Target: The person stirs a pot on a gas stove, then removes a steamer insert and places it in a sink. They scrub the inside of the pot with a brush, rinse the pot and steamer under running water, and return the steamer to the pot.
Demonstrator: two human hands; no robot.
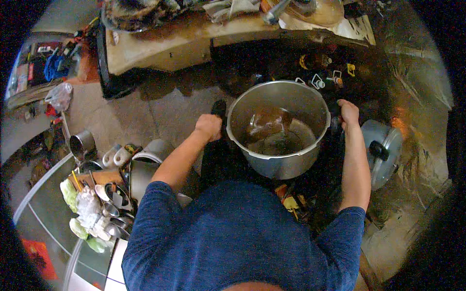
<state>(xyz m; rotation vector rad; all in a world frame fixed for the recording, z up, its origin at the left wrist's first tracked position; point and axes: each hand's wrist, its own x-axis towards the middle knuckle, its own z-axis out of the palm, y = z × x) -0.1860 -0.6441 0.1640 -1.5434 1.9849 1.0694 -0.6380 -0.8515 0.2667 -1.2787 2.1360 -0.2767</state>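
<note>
A large metal pressure cooker pot (287, 167) is before me, its open mouth tilted up towards my view. My left hand (210, 127) is closed around the black side handle (218, 107) at the pot's left. On the opposite side, my right hand (348, 113) grips the other dark handle, which the fingers and shadow partly hide. Brownish reflections show on the pot's inner wall; whether liquid lies at the bottom is unclear. A metal lid (387, 171) with a black handle rests to the right, beyond my right forearm.
Plastic bottles (318, 84) with looped handles stand behind the pot. A wooden worktop (160, 47) spans the far side. At left, a glass-topped table (47, 207) holds utensils, a metal cup (82, 143), a large pot (142, 174) and bagged items.
</note>
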